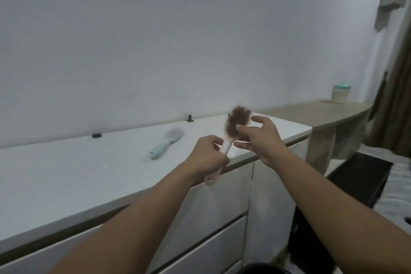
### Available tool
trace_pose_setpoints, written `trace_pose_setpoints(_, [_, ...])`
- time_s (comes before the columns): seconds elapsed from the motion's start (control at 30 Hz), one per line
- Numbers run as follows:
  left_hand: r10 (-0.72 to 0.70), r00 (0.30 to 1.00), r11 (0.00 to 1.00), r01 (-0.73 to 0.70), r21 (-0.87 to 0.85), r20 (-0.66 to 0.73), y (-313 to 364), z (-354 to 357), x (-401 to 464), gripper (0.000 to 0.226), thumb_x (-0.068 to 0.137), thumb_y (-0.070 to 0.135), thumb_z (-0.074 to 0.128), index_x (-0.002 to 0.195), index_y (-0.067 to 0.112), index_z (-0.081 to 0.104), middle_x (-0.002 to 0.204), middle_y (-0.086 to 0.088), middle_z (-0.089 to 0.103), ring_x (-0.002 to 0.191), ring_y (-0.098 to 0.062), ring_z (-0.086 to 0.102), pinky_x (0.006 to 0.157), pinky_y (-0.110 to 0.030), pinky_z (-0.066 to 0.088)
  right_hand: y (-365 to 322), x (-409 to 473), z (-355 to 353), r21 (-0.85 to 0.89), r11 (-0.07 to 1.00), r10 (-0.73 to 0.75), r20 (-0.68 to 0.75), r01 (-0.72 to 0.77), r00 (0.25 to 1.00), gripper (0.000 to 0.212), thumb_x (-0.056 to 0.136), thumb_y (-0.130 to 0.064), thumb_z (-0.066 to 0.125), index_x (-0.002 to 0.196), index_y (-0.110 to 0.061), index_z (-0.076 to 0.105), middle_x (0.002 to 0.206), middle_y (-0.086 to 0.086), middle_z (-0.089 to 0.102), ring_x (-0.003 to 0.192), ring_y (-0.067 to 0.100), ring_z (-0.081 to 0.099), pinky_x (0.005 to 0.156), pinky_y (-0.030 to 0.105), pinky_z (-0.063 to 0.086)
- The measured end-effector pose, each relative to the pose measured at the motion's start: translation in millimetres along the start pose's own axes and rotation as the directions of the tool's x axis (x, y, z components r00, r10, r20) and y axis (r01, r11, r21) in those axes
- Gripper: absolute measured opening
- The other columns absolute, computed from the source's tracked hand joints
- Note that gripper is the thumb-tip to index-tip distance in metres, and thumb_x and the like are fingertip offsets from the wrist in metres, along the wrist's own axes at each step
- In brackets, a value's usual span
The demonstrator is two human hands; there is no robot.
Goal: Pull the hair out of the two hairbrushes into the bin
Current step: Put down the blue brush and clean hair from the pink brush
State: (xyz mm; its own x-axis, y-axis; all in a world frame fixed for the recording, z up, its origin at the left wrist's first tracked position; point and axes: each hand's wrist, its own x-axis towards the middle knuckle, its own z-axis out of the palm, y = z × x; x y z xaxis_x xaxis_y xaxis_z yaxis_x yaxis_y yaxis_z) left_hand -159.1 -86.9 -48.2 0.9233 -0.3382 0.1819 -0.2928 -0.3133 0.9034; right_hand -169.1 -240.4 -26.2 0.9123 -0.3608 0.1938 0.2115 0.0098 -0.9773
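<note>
My left hand (208,151) grips the pink hairbrush (224,147) by its handle above the dresser's (66,173) front edge, steadying it while my right hand's (259,138) thumb and fingers, spread apart, reach the hair clump (240,115). The blue hairbrush (165,143) lies mid-surface. I see no bin that I can identify.

Wide bare worktop (66,173) lies left of the blue hairbrush (165,143); 2 small black fittings (97,135) line the wall edge.

A hairbrush (165,144) lies on the worktop (66,173), left of both hands. The left hand (205,158) holds a second hairbrush (224,149) by its handle above the worktop's front edge, a clump of hair (240,118) on its head. The right hand (262,138) is just right of that head, thumb touching the hair. A lidded jar (340,93) stands on a lower shelf (311,113) far right, against the wall.
</note>
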Motion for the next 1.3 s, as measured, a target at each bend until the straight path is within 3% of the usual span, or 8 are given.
trace_pose_setpoints(0.13, [-0.088, 0.987, 0.991, 0.1, -0.087, 0.135, -15.3, 35.4, -7.4, 0.031, 0.074, -0.002, 0.063, 0.102, 0.005, 0.055, 0.085, -0.015, 0.061, 0.059, -0.023, 0.058, 0.059, -0.032, 0.051, 25.9, -27.5, -34.8, 0.053, 0.998, 0.048, -0.033, -0.046, 0.998, 0.051, 0.088, 0.003, 0.063, 0.129, -0.012, 0.036, 0.099, 0.019, 0.061, 0.081, 0.026, 0.068, 0.067, 0.036, 0.061])
trace_pose_setpoints(0.33, [-0.128, 0.957, 0.974, 0.171, -0.149, 0.261, -63.7, 98.3, -26.0, 0.028, 0.077, -0.006, 0.064, 0.097, 0.014, 0.057, 0.086, -0.015, 0.063, 0.055, -0.016, 0.053, 0.048, -0.023, 0.043, 97.1, -52.0, -94.8, -0.106, 0.977, 0.178, -0.053, -0.183, 0.983, 0.057, 0.083, -0.006, 0.072, 0.131, -0.016, 0.044, 0.117, 0.013, 0.065, 0.102, 0.022, 0.066, 0.088, 0.042, 0.055])
trace_pose_setpoints(0.5, [-0.214, 0.908, 0.933, 0.299, -0.2, 0.359, -105.9, 140.6, -51.0, 0.033, 0.08, -0.016, 0.05, 0.096, 0.013, 0.053, 0.076, -0.014, 0.055, 0.042, -0.014, 0.05, 0.044, -0.024, 0.043, 144.9, -77.4, -129.9, -0.083, 0.96, 0.26, -0.083, -0.266, 0.962, 0.06, 0.078, 0.005, 0.073, 0.129, -0.014, 0.045, 0.11, 0.018, 0.065, 0.098, 0.03, 0.067, 0.077, 0.042, 0.059])
trace_pose_setpoints(0.77, [-0.334, 0.821, 0.902, 0.421, -0.096, 0.463, -153.9, 189.0, -82.5, 0.036, 0.078, -0.017, 0.048, 0.09, 0.017, 0.045, 0.08, -0.007, 0.059, 0.051, -0.015, 0.06, 0.044, -0.025, 0.046, 199.6, -118.6, -161.2, -0.134, 0.938, 0.316, -0.047, -0.319, 0.948, 0.062, 0.08, 0.011, 0.069, 0.132, -0.016, 0.048, 0.1, 0.019, 0.066, 0.083, 0.028, 0.072, 0.064, 0.039, 0.062])
trace_pose_setpoints(1.03, [-0.452, 0.836, 0.868, 0.493, -0.064, 0.31, -181.3, 221.1, -101.1, 0.03, 0.077, 0.045, 0.07, 0.079, 0.021, 0.052, 0.064, -0.003, 0.059, 0.043, -0.015, 0.051, 0.041, -0.021, 0.039, 230.7, -120.4, -175.5, -0.292, 0.88, 0.389, -0.004, -0.373, 0.921, 0.053, 0.08, 0.007, 0.069, 0.129, -0.007, 0.054, 0.105, 0.014, 0.065, 0.088, 0.026, 0.068, 0.064, 0.034, 0.061])
trace_pose_setpoints(1.17, [-0.488, 0.824, 0.857, 0.515, -0.024, 0.289, -194.7, 228.5, -108.7, 0.036, 0.08, 0.051, 0.064, 0.082, 0.017, 0.054, 0.061, -0.006, 0.058, 0.039, -0.017, 0.05, 0.039, -0.022, 0.037, 242.2, -118.6, -182.8, -0.601, 0.764, 0.284, -0.015, -0.236, 0.959, 0.044, 0.081, 0.002, 0.068, 0.12, -0.019, 0.065, 0.115, 0.006, 0.062, 0.093, 0.023, 0.067, 0.08, 0.039, 0.06])
trace_pose_setpoints(1.23, [-0.504, 0.817, 0.852, 0.523, 0.008, 0.281, -202.1, 230.4, -110.5, 0.035, 0.084, 0.05, 0.061, 0.082, 0.016, 0.054, 0.061, -0.006, 0.059, 0.037, -0.016, 0.05, 0.038, -0.022, 0.037, 243.7, -119.1, -183.7, -0.749, 0.66, 0.187, 0.093, -0.055, 0.978, 0.04, 0.08, -0.001, 0.071, 0.116, -0.019, 0.069, 0.115, 0.0, 0.062, 0.098, 0.014, 0.063, 0.089, 0.024, 0.052])
trace_pose_setpoints(1.3, [-0.518, 0.803, 0.843, 0.537, 0.019, 0.296, -208.0, 231.0, -110.4, 0.034, 0.085, 0.05, 0.059, 0.082, 0.017, 0.055, 0.061, -0.007, 0.06, 0.036, -0.016, 0.051, 0.038, -0.022, 0.038, 243.0, -119.8, -182.1, -0.783, 0.616, 0.157, 0.235, 0.091, 0.959, 0.033, 0.079, -0.001, 0.072, 0.109, -0.015, 0.074, 0.107, -0.002, 0.067, 0.095, 0.013, 0.062, 0.081, 0.015, 0.049])
